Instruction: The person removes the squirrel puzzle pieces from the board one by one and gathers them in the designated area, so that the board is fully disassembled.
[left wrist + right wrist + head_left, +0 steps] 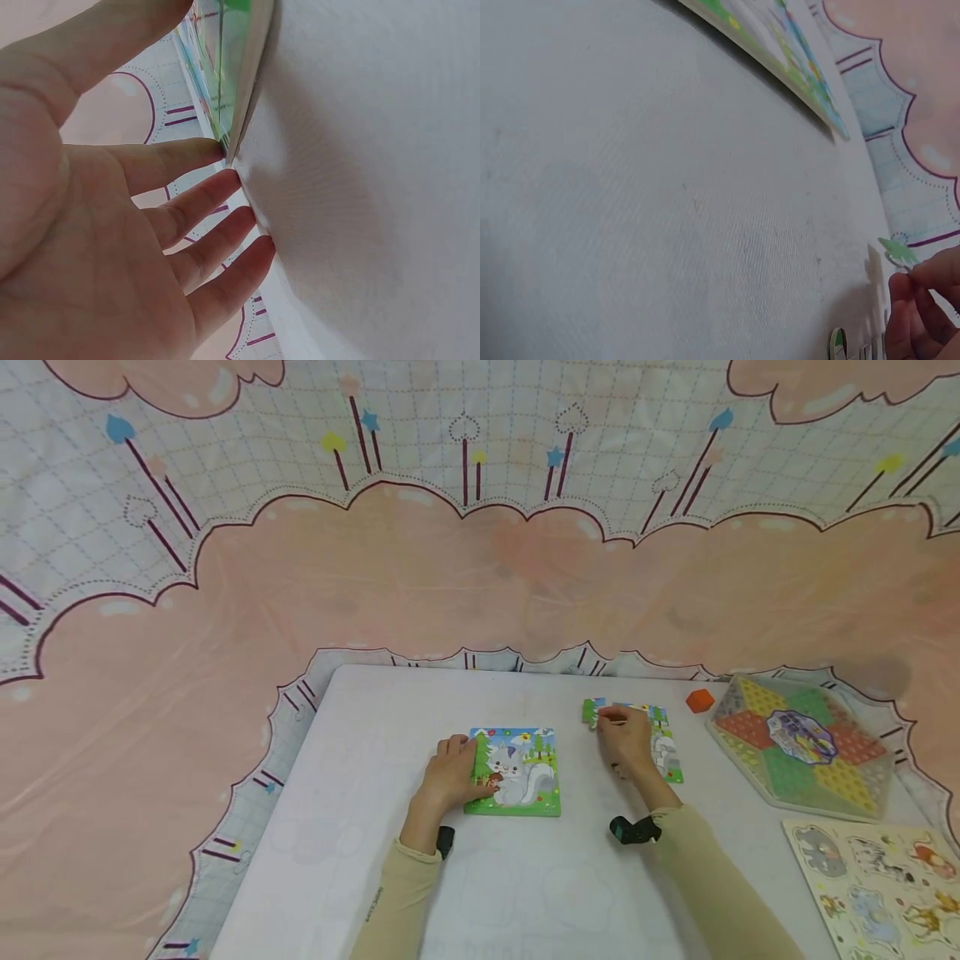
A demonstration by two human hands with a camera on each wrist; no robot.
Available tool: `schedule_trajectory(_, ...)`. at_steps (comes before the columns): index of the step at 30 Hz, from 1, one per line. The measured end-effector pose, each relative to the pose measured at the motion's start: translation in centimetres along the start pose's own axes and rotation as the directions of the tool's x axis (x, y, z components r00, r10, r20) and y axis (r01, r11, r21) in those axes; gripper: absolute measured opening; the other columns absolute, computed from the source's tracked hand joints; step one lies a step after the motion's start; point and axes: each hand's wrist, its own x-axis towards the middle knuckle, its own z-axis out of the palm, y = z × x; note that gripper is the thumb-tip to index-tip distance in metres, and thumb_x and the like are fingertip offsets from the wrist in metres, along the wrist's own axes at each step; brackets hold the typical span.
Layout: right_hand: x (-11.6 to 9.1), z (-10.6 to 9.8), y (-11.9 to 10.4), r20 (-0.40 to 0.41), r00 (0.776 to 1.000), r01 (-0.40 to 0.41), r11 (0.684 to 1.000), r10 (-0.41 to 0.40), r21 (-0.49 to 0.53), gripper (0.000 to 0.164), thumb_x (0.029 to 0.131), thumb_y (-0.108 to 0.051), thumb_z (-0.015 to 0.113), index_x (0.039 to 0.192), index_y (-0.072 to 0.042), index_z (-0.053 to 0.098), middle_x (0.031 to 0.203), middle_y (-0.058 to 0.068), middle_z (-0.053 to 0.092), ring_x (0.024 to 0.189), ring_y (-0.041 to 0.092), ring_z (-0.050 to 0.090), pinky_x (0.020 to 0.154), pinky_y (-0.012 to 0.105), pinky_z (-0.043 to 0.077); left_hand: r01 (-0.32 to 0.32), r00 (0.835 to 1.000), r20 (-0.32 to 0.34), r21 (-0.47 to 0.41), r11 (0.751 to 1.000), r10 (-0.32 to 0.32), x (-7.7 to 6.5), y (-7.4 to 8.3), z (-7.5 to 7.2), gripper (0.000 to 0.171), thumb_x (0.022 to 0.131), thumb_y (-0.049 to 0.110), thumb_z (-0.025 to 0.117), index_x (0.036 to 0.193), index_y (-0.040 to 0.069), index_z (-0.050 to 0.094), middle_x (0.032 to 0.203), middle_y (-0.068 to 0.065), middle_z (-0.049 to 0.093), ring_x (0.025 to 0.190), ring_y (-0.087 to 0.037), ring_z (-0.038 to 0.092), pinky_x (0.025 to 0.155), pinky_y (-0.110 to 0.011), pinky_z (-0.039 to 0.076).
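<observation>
A square jigsaw puzzle [517, 772] with a grey squirrel lies on the white table. My left hand [447, 772] rests at its left side, thumb over the picture. In the left wrist view, the fingers [202, 214] are spread and nearly straight, the index fingertip at the puzzle's corner and the others on the table. To the right, my right hand [626, 739] is over a second set of puzzle pieces [666, 752], partly covering them. Its thumb and finger pinch a small green and white puzzle piece [898, 252], seen in the right wrist view.
An orange block [700, 700] sits near the table's back edge. Beside it is a clear polygonal case [802, 747] of coloured shapes. An animal picture board [877, 885] lies at the front right. Patterned pink cloth [487, 585] hangs behind the table.
</observation>
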Motion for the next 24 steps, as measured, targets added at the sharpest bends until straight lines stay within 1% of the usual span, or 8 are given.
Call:
schedule_trajectory(4,0.1,-0.2,0.2,-0.003,1.0,-0.001,1.0,0.001,-0.018,0.02,0.088,-0.005,0.062,0.099,0.006,0.074,0.099,0.022,0.071,0.085,0.027,0.065,0.065,0.021,0.046,-0.002,1.0,0.002,0.0,1.0,0.002,-0.1,0.0,-0.1,0.087,0.079,0.037,0.083,0.144,-0.005,0.043,0.14,-0.023,0.041,0.128,-0.04,0.036,0.1,-0.054,0.04)
schedule_trajectory(6,0.0,-0.2,0.3,0.009,1.0,-0.012,1.0,0.012,-0.015,0.021,0.088,-0.006,0.062,0.101,0.007,0.073,0.1,0.023,0.071,0.087,0.028,0.066,0.067,0.021,0.046,-0.002,1.0,0.006,-0.001,1.0,0.002,-0.1,0.0,-0.1,0.088,0.079,0.038,0.082,0.145,-0.005,0.043,0.14,-0.023,0.041,0.128,-0.039,0.036,0.101,-0.053,0.04)
schedule_trajectory(8,0.0,-0.1,0.3,0.023,0.999,-0.03,0.999,0.03,-0.014,0.023,0.089,-0.007,0.062,0.104,0.008,0.072,0.102,0.023,0.071,0.091,0.03,0.067,0.07,0.022,0.047,-0.001,1.0,0.009,0.002,1.0,0.001,-0.2,0.0,-0.1,0.088,0.08,0.039,0.081,0.145,-0.004,0.042,0.141,-0.023,0.041,0.128,-0.039,0.036,0.102,-0.053,0.04)
schedule_trajectory(11,-0.2,0.0,0.3,0.043,0.997,-0.058,0.998,0.06,-0.025,0.026,0.09,-0.009,0.061,0.108,0.008,0.071,0.105,0.024,0.07,0.097,0.033,0.066,0.077,0.028,0.048,0.0,1.0,0.01,0.001,1.0,0.0,-0.2,0.1,-0.1,0.088,0.08,0.04,0.081,0.145,-0.004,0.042,0.141,-0.023,0.041,0.128,-0.039,0.036,0.102,-0.054,0.039)
schedule_trajectory(14,-0.5,0.1,0.1,0.056,0.997,-0.055,0.997,0.058,-0.055,0.027,0.091,-0.01,0.061,0.11,0.008,0.07,0.106,0.024,0.07,0.1,0.035,0.066,0.082,0.035,0.05,0.001,1.0,0.011,0.002,1.0,-0.001,-0.2,0.1,-0.1,0.088,0.08,0.04,0.081,0.145,-0.004,0.043,0.141,-0.022,0.041,0.128,-0.039,0.036,0.102,-0.053,0.039)
schedule_trajectory(18,-0.8,0.1,-0.2,0.074,0.997,-0.028,0.996,0.034,-0.082,0.028,0.092,-0.01,0.06,0.111,0.009,0.069,0.106,0.026,0.07,0.102,0.038,0.066,0.085,0.043,0.052,0.0,1.0,0.011,0.008,1.0,0.0,-0.1,0.0,0.0,0.088,0.08,0.04,0.081,0.145,-0.005,0.043,0.141,-0.023,0.041,0.128,-0.038,0.036,0.102,-0.052,0.04)
schedule_trajectory(21,-1.0,0.2,-0.2,0.089,0.996,-0.023,0.996,0.031,-0.084,0.031,0.092,-0.01,0.059,0.115,0.011,0.066,0.11,0.027,0.067,0.105,0.039,0.064,0.088,0.046,0.052,0.004,1.0,0.014,0.011,1.0,-0.004,0.0,0.0,0.0,0.088,0.08,0.04,0.081,0.145,-0.004,0.043,0.141,-0.022,0.041,0.128,-0.038,0.036,0.102,-0.052,0.04)
schedule_trajectory(24,-1.1,0.1,-0.2,0.086,0.996,-0.013,0.997,0.02,-0.079,0.034,0.092,-0.008,0.056,0.119,0.011,0.064,0.116,0.029,0.063,0.106,0.039,0.062,0.088,0.047,0.051,0.009,1.0,0.017,0.008,1.0,-0.009,0.0,0.0,0.0,0.089,0.08,0.04,0.082,0.146,-0.004,0.042,0.142,-0.022,0.04,0.129,-0.038,0.035,0.103,-0.052,0.039)
